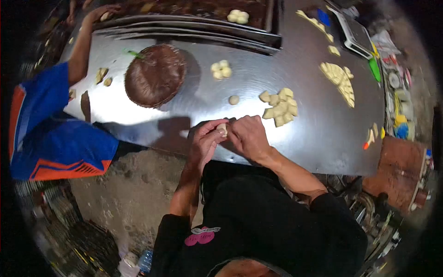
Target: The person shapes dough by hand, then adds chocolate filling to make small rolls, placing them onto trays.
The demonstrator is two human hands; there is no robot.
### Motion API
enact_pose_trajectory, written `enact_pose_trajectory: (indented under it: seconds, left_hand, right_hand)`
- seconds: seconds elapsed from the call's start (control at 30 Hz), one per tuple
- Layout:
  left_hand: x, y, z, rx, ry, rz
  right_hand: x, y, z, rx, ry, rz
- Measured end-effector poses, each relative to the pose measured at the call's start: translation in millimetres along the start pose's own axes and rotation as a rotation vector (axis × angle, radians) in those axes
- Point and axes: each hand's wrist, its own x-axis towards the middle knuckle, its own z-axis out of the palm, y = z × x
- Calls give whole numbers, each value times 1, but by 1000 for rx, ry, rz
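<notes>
My left hand (206,140) pinches a small piece of dough (222,129) between thumb and fingers, just above the table's near edge. Right beside it, my right hand (251,137) is closed with its fingers curled under; whether it also grips the dough is hidden. A single dough ball (234,99) lies a little beyond my hands. Farther back sits a cluster of round dough balls (221,69). To the right of my right hand is a pile of cut dough pieces (281,107). A round bowl of brown filling (156,75) with a green-handled tool (135,54) stands at left.
Metal trays (184,30) line the table's far side, with dough balls (238,16) on one. More cut dough (339,81) lies at right, near a scale (353,32) and a green scraper (374,69). A co-worker in blue (50,120) stands at left, reaching toward the trays.
</notes>
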Motion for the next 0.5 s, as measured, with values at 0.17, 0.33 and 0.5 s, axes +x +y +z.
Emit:
enact_pose_trajectory:
  seconds: [0.17, 0.33, 0.5]
  left_hand:
    - [4, -65, 60, -2, -7, -168]
    - [42, -101, 88, 1144, -15, -72]
    - [105, -112, 68, 1693, 134, 734]
  right_hand:
    - [-78, 28, -33, -55, 189, 77]
    - [-178, 102, -50, -394, 237, 464]
    - [-247, 90, -49, -518, 60, 460]
